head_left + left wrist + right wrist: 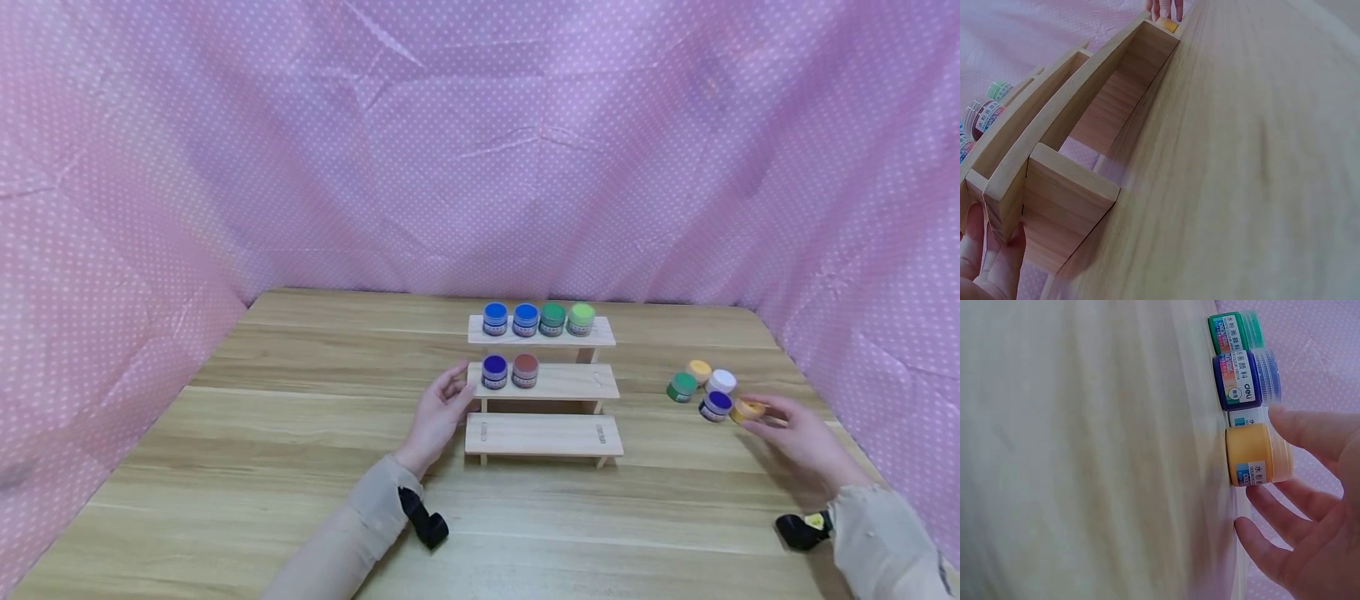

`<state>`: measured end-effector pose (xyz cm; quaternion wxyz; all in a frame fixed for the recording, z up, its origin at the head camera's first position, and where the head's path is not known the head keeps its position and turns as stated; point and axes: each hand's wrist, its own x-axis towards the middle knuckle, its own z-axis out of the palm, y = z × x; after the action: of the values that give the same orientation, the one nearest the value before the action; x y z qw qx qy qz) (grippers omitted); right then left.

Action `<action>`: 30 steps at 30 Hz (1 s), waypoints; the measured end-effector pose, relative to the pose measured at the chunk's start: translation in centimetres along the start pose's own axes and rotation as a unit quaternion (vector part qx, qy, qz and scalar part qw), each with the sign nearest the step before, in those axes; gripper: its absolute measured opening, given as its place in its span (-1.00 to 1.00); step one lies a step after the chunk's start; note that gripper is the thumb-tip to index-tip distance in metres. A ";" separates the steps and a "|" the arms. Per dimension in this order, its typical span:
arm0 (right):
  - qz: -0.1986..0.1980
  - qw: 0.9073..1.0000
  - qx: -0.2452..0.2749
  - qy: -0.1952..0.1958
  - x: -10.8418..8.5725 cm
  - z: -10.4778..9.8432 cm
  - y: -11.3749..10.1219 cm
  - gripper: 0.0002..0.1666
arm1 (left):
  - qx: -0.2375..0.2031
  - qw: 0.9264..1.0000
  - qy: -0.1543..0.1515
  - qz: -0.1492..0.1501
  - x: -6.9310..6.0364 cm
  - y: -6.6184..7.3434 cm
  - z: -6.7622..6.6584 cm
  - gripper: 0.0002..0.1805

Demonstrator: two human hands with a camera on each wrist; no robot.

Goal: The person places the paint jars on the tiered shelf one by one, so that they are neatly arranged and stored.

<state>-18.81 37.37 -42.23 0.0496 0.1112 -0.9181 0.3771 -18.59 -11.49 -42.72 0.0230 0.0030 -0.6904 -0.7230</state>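
A three-tier wooden display rack (543, 433) stands mid-table. My left hand (438, 417) holds the left end of its middle tier; in the left wrist view the fingers (1010, 259) lie against the board ends. Two paint jars, one dark blue (494, 372) and one reddish brown (525, 372), sit on that tier. At the right, my right hand (798, 437) holds an orange-yellow paint jar (1250, 456) by its clear lid, thumb on one side and fingers on the other. Its base rests on the table.
The top tier carries two blue jars (526, 320), a green jar (552, 319) and a light green jar (581, 319). Near the right hand stand a green jar (681, 387), a yellow jar (699, 371), a white jar (721, 382) and a violet-blue jar (716, 406). Pink dotted cloth (480, 167) surrounds the table.
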 end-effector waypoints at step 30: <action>0.033 0.998 -0.046 0.010 -0.3 0.1 -1.1 -0.57 | 0.009 1.000 0.006 0.000 -0.1 -0.1 0.0 -0.48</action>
<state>-18.21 36.58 -41.59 0.0516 0.0741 -0.9371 0.3372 -18.53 -11.43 -42.87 0.0276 0.0074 -0.6969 -0.7166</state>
